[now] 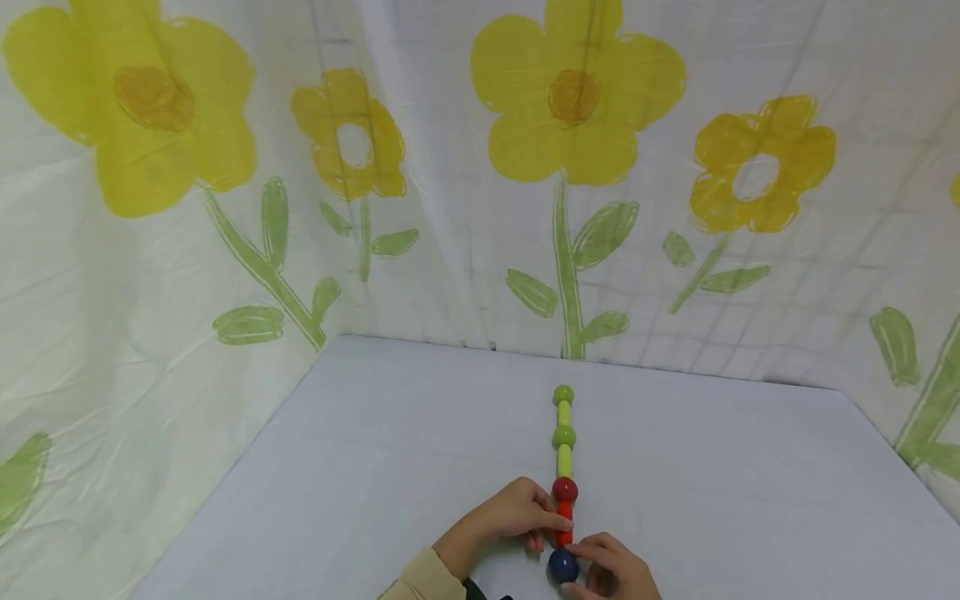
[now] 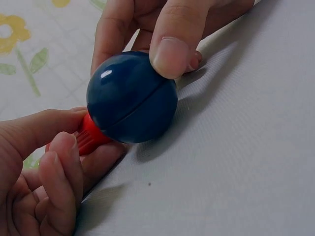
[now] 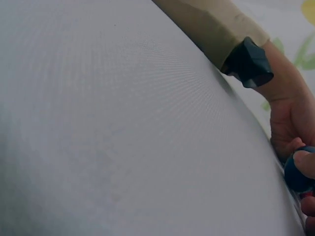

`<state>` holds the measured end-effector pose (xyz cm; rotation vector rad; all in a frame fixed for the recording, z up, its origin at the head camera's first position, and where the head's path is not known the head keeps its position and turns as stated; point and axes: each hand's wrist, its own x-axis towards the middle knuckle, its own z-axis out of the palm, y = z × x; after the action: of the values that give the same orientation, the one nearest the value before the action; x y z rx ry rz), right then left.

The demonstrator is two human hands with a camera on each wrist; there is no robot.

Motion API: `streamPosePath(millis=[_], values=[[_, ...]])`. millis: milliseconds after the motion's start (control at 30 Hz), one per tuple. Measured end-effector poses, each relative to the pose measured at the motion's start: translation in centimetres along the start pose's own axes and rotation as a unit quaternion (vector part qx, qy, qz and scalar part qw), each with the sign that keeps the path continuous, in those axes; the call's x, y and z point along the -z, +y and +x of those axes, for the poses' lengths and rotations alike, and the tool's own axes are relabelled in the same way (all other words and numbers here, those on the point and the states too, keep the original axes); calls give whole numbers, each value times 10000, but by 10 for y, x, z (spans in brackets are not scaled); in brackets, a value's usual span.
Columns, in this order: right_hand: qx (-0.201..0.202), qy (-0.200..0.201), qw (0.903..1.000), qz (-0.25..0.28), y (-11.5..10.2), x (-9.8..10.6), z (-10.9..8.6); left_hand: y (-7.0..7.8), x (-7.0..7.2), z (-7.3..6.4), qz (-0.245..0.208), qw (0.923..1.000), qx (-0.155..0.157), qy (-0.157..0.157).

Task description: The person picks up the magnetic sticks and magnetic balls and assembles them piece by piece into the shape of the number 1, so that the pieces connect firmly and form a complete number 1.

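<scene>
A toy rod (image 1: 564,467) of balls and short sticks lies on the table, running straight away from the hands: two green balls farthest out, then a red ball (image 1: 565,489), a red stick (image 2: 90,135), and a glossy dark blue ball (image 2: 132,97) nearest the person. The left hand (image 1: 517,512) pinches the red stick; the right hand (image 1: 611,571) grips the blue ball with its fingertips. The pale grey table (image 1: 712,492) is backed by a white curtain (image 1: 465,167) printed with yellow flowers.

Glossy, smooth plastic on the blue ball (image 2: 132,97), with a highlight; ribbed red plastic rod (image 2: 91,135). Matt, finely woven cloth over the desk (image 2: 236,162). Creased printed fabric backdrop (image 1: 465,233).
</scene>
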<state>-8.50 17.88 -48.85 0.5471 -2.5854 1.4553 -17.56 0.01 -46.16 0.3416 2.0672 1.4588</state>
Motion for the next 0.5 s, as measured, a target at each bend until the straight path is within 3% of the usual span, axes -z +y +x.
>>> streamPosePath(millis=[400,500], values=[[481,177,9986,-146,4,-2,1,0,1,1,8,10000,-34,-38],[372,122,9991,-141,5,-2,1,-1,0,2,-17,10000,-13,-44]])
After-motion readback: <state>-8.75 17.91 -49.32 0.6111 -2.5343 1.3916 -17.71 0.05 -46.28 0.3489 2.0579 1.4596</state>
